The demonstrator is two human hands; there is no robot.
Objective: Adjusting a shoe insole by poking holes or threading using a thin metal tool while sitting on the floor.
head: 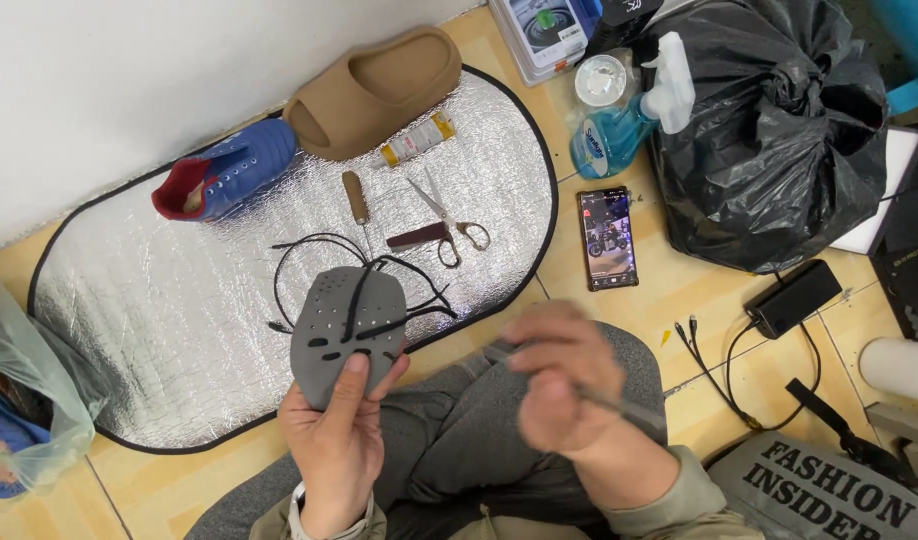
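Above the lap, left hand (337, 440) grips grey perforated upper (346, 325); right hand (559, 385) (blurred) pinches black lace (379, 300). Advise steady tension.

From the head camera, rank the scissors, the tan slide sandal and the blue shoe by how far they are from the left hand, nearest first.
Measured from the left hand, which holds the grey shoe piece:
1. Scissors, on the silver mat just above and right of the hand.
2. Blue shoe, up and left, at the mat's back edge.
3. Tan slide sandal, farthest, by the wall at the top.
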